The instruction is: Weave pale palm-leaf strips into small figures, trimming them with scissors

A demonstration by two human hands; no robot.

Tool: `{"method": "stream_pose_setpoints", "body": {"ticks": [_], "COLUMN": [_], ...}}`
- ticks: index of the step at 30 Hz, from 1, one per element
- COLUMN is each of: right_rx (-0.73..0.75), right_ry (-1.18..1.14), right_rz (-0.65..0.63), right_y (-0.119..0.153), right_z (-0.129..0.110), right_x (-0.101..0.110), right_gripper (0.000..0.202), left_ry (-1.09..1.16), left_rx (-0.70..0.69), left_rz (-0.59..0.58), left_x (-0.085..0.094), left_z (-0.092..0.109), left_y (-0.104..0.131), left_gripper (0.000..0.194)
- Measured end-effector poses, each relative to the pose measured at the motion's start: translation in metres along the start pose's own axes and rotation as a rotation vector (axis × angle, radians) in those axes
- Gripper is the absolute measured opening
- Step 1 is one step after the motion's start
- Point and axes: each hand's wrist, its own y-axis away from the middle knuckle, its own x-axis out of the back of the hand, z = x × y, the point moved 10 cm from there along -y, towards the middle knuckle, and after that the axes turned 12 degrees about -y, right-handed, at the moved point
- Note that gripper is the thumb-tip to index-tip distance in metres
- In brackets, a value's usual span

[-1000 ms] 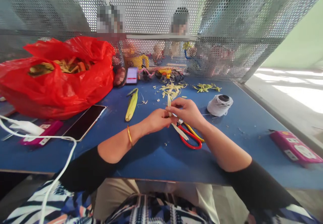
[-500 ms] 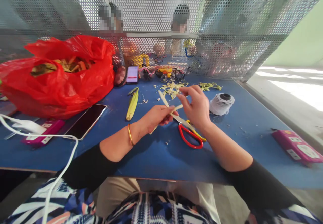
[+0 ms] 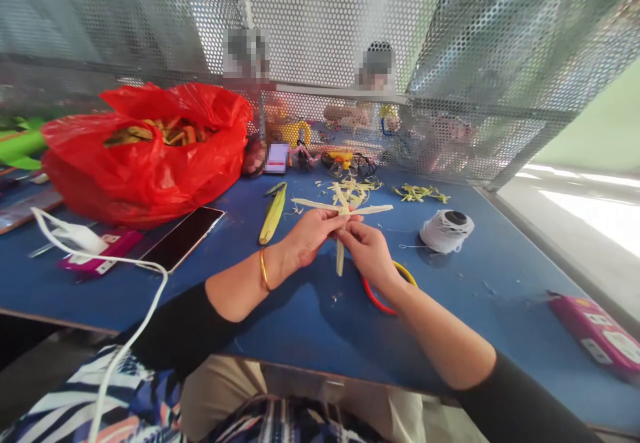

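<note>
My left hand [image 3: 313, 233] and my right hand [image 3: 369, 251] meet above the blue table [image 3: 300, 310], both pinching pale yellow leaf strips [image 3: 343, 208] laid across each other in a cross shape. One strip runs sideways, another hangs down between my fingers. Red and yellow handled scissors [image 3: 387, 296] lie on the table under my right wrist, partly hidden. A spool of white thread [image 3: 446, 230] sits to the right of my hands. A folded green-yellow leaf [image 3: 273, 214] lies to the left.
A red plastic bag [image 3: 150, 150] full of leaf pieces stands at the left. A dark phone [image 3: 181, 238], a white cable [image 3: 115, 263] and pink boxes [image 3: 597, 336] lie about. Leaf trimmings [image 3: 420, 193] are scattered near the perforated metal screen [image 3: 350, 43]; other people sit behind it.
My right hand came down from its raised position to meet my left hand. The strips now form a cross held level. The camera view shifted a little downward and to the left.
</note>
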Motion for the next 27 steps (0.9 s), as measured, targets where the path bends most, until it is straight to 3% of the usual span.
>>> {"method": "stream_pose_setpoints", "body": {"ticks": [5,9,11,13,15,20,23,27], "right_rx": [0.027,0.124,0.288,0.480,0.573,0.373,0.314,0.226], "right_ry": [0.047,0.315,0.547,0.742,0.835,0.753,0.685,0.542], "right_rz": [-0.078,-0.173,-0.093,0.065,0.159,-0.027,-0.041,-0.078], "right_y": [0.000,0.003,0.007,0.014,0.018,0.003,0.003,0.002], "right_z": [-0.008,-0.027,-0.048,-0.070,-0.078,-0.050,-0.050,-0.052], "right_x": [-0.004,-0.006,0.001,0.010,0.015,0.008,0.010,0.016], "right_gripper": [0.030,0.030,0.031,0.027,0.021,0.020,0.027,0.027], "left_ry": [-0.046,-0.041,-0.039,-0.052,-0.080,-0.180,-0.246,-0.254], "left_rx": [-0.003,0.031,0.053,0.077,0.095,0.042,-0.010,0.055], "left_rz": [0.047,0.067,0.077,0.077,0.054,0.041,0.055,0.060], "left_x": [0.006,0.011,0.015,0.018,0.017,0.016,0.018,0.020], "left_z": [0.002,0.005,0.007,0.009,0.010,0.011,0.014,0.012], "left_y": [0.001,0.002,0.002,0.002,0.002,0.000,-0.001,-0.001], "left_gripper": [0.016,0.012,0.011,0.010,0.012,0.015,0.013,0.006]}}
